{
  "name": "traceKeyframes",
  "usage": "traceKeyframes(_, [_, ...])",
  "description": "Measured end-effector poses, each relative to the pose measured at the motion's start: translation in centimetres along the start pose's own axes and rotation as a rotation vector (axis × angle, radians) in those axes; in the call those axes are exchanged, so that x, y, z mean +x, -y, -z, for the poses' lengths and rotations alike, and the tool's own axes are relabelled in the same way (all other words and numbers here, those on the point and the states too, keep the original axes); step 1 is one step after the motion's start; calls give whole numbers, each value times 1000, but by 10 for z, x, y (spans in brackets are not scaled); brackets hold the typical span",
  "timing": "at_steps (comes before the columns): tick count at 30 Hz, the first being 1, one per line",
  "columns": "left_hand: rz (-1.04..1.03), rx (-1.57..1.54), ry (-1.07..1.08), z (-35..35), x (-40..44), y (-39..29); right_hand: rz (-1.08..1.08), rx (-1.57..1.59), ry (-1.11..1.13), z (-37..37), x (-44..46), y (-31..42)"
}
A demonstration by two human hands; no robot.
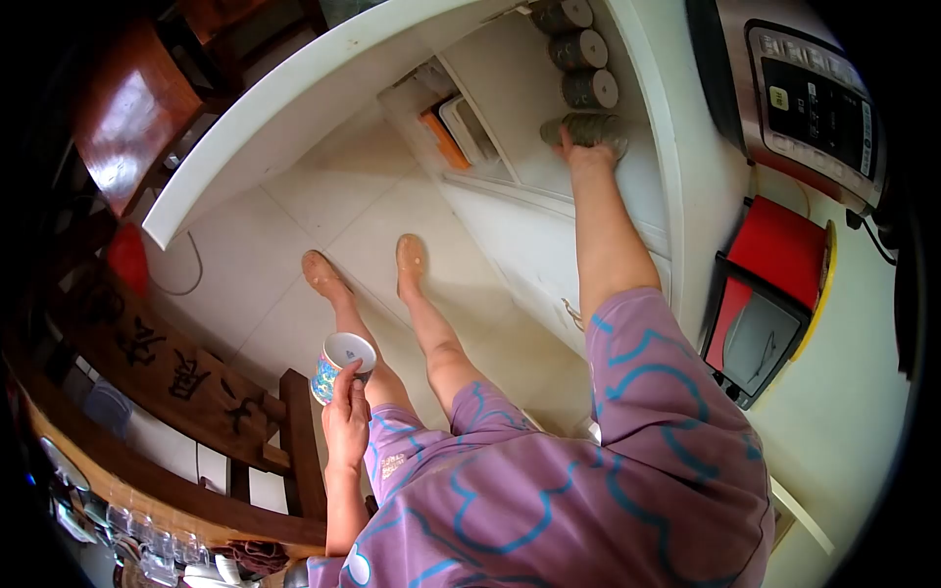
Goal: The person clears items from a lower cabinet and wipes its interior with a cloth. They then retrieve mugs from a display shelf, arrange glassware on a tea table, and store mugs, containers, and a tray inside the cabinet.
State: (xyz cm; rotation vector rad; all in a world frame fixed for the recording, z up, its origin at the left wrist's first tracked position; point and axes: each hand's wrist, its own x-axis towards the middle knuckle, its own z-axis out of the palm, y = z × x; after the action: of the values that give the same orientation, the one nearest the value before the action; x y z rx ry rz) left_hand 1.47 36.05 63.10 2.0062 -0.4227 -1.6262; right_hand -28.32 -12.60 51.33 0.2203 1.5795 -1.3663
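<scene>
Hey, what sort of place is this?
Probably a home kitchen or dining area: there's an appliance with a button panel, an open white cabinet, and a patterned cup in the left hand.

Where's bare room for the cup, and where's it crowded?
Bare: the pale counter between the red appliance and purple shirt; inside the cabinet, between dark cylinders and divider. Crowded: around the right hand, at the greenish cylinder beside that row; and between red appliance and steel cooker.
</scene>
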Motion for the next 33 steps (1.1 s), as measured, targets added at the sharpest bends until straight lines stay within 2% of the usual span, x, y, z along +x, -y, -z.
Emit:
traceKeyframes(4, [15, 8, 28, -9, 7, -9, 36, -47, 54, 5, 7, 6])
traceKeyframes(5, [14, 6, 34, -10, 9, -10, 37, -48, 50, 6, -7, 1])
traceKeyframes(7, [16, 0, 42, -11, 12, -13, 223, -95, 179, 9, -57, -15])
traceKeyframes(8, [16, -7, 46, -12, 12, -14, 223, -96, 175, 9, -79, -19])
traceKeyframes(10, [32, 2, 51, -12, 15, -15, -156, 41, 45, 5, -120, -27])
traceKeyframes(11, [43, 11, 53, -12, 17, -17, -153, 42, 44, 3, -133, -36])
traceKeyframes(13, [41, 9, 58, -10, 20, -19, 274, -669, 589, -3, -154, -57])
traceKeyframes(14, [41, 8, 59, -9, 21, -19, 620, -966, 619, -20, -153, -61])
traceKeyframes(16, [45, 0, 52, -8, 21, -16, 1532, -1763, 522, -57, -115, -48])
traceKeyframes(18, [44, -12, 47, -8, 24, -13, 1411, -2541, 46, -107, -83, -34])
traceKeyframes(19, [37, 11, 32, -7, 24, -9, 1410, -2538, 41, -116, -61, -28])
traceKeyframes(21, [29, 37, 22, -8, 26, -6, 1098, -2575, -112, -120, -19, -9])
traceKeyframes(25, [41, 51, 32, -9, 28, 0, 1185, -2425, 26, -105, 22, 8])
traceKeyframes(28, [42, 43, 35, -10, 29, 7, 1170, -2283, 53, -103, 47, 12])
traceKeyframes(31, [36, 25, 41, -12, 29, 12, 1078, -2355, 29, -105, 38, 17])
traceKeyframes(33, [30, 17, 39, -14, 31, 12, 1228, -2310, 25, -98, 7, 8])
